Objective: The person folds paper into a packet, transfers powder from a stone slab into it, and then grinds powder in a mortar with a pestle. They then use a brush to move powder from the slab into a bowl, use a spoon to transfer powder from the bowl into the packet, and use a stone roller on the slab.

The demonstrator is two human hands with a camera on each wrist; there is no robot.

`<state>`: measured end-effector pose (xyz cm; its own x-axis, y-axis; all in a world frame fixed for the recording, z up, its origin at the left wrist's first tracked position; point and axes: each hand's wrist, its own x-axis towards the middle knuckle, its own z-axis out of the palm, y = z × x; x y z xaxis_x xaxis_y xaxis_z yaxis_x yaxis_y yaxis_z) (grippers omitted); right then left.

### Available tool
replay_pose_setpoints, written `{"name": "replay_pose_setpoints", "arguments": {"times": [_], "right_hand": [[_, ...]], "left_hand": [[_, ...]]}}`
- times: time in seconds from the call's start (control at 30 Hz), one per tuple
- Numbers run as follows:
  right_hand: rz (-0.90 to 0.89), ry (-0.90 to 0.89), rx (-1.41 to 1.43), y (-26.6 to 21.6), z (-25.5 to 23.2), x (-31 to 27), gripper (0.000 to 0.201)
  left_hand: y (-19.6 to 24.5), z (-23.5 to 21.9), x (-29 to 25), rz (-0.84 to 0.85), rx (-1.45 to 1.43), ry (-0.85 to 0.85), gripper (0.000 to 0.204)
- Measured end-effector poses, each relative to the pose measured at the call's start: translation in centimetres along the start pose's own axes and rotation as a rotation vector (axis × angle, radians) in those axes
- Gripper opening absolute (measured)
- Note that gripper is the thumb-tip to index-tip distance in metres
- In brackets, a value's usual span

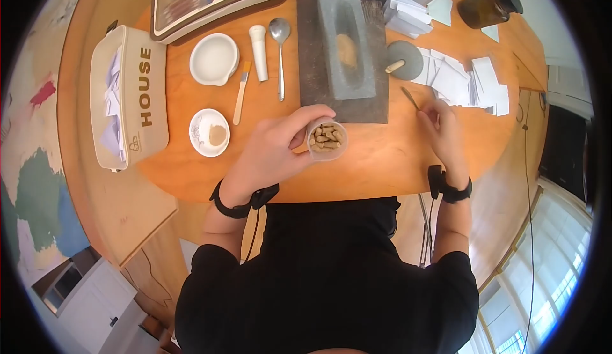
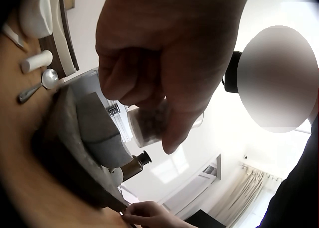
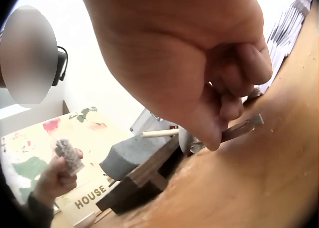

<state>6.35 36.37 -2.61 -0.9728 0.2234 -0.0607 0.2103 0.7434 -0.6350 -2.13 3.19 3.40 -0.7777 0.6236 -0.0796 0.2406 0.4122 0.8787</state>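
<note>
My left hand (image 1: pixel 271 153) grips a small clear cup (image 1: pixel 327 139) of light-brown pieces, tilted toward the head camera, just in front of the dark board (image 1: pixel 344 110). On that board stands a long grey stone trough (image 1: pixel 331 80) with a mound of tan powder (image 1: pixel 346 50) in it. My right hand (image 1: pixel 442 131) pinches a thin dark tool (image 1: pixel 409 97) right of the board. In the left wrist view the cup (image 2: pixel 142 125) is between thumb and fingers; in the right wrist view the tool (image 3: pixel 239 130) extends from my right fingertips.
On the left are a white mortar (image 1: pixel 214 59), pestle (image 1: pixel 258 53), spoon (image 1: pixel 279 30), brush (image 1: pixel 241 94), small dish with powder (image 1: pixel 209 148) and HOUSE bin (image 1: pixel 150 102). To the right lie a grey disc (image 1: pixel 408 57), white papers (image 1: pixel 451 81) and a brown bottle (image 1: pixel 479 8).
</note>
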Motion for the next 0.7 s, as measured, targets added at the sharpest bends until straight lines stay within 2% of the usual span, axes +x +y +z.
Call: {"name": "replay_pose_setpoints", "arguments": {"times": [0.07,0.17,0.27,0.3,0.4,0.43,0.5,0.6,0.67,0.7], "right_hand": [[-0.088,0.017,0.008,-1.4,-1.1,-0.7,0.007],[0.11,0.022,0.391,-5.5,-3.1,-1.7,0.005],[-0.068,0.176,0.677,-8.1,-3.2,-2.4,0.006],[-0.039,0.107,0.784,-7.9,-3.6,-3.0,0.011],[-0.205,-0.015,1.172,-9.4,-2.7,-2.7,0.039],[-0.223,-0.104,1.173,-8.8,-2.5,-2.6,0.066],[-0.299,-0.125,1.341,-9.2,-1.9,-2.8,0.068],[-0.499,-0.168,1.468,-9.7,-1.0,-1.9,0.069],[-0.656,-0.184,1.451,-9.9,-0.8,-1.3,0.066],[-0.57,-0.06,1.28,-10.8,-1.0,-2.0,0.051]], "left_hand": [[0.0,-0.2,0.0,0.004,0.005,0.007,0.044],[-0.1,-0.4,0.0,0.016,0.02,0.028,0.044],[-0.2,-0.5,0.2,0.036,0.044,0.041,0.044],[-0.1,-0.6,0.2,0.032,0.05,0.038,0.044],[0.1,-0.7,0.2,0.041,0.044,0.049,0.045],[0.1,-0.8,0.3,0.047,0.038,0.056,0.045],[0.0,-0.9,0.2,0.044,0.036,0.055,0.045],[0.1,-1.1,-0.1,0.02,0.017,0.043,0.044],[0.1,-1.1,0.1,0.012,0.015,0.036,0.043],[0.1,-1.0,0.1,0.012,0.022,0.033,0.043]]}}
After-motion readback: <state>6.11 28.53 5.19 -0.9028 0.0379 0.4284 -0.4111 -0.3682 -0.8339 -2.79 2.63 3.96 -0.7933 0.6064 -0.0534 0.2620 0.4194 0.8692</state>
